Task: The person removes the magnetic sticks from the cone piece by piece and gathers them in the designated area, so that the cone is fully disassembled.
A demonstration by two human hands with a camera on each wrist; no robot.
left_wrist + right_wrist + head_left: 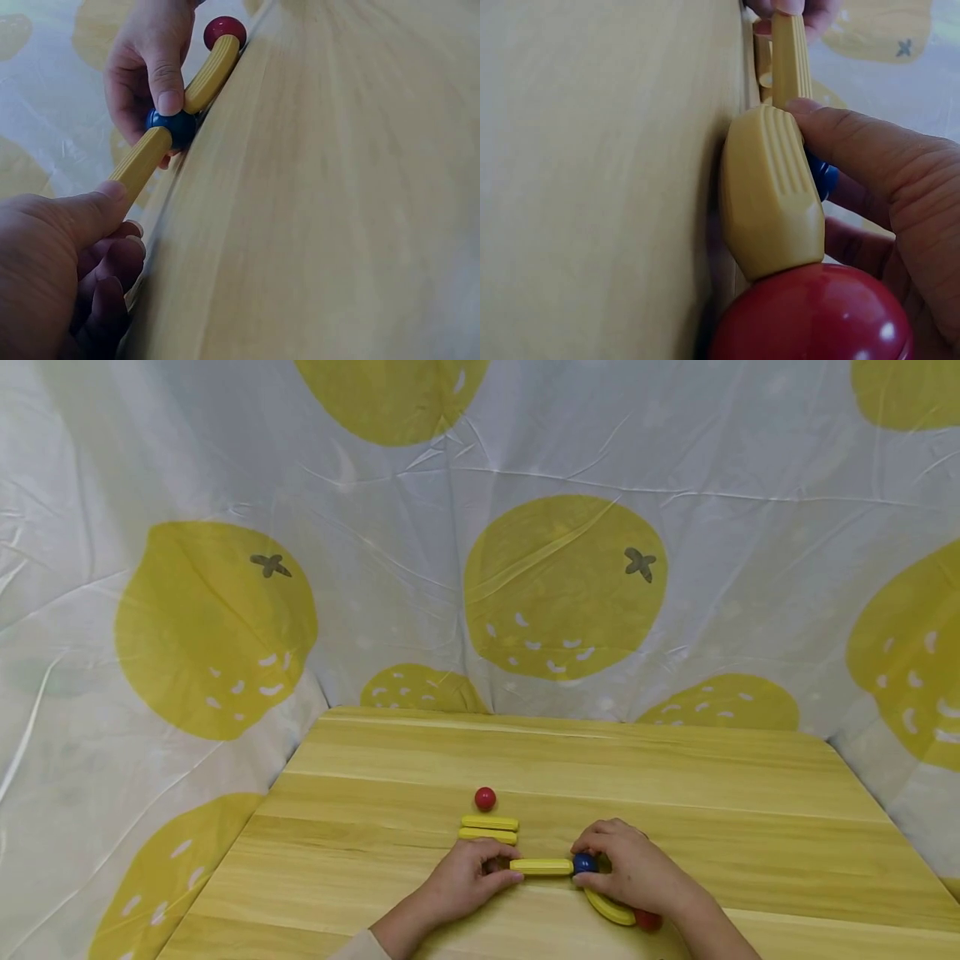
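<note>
My left hand (468,878) pinches the left end of a straight yellow ridged rod (542,867) between thumb and fingers. The rod's right end meets a blue ball (585,863), which my right hand (637,867) grips between thumb and fingers. From the blue ball a curved yellow rod (609,908) runs toward me, with a red ball (648,920) on its far end, partly behind the right hand. In the left wrist view, both rods touch the blue ball (171,129). The right wrist view has the curved rod (772,187) and red ball (814,319) up close.
Two straight yellow rods (488,836) lie side by side on the wooden table (360,793), just beyond the left hand. Behind them sits a loose red ball (485,799). A white cloth (390,568) with yellow fruit prints hangs along the table's back and sides.
</note>
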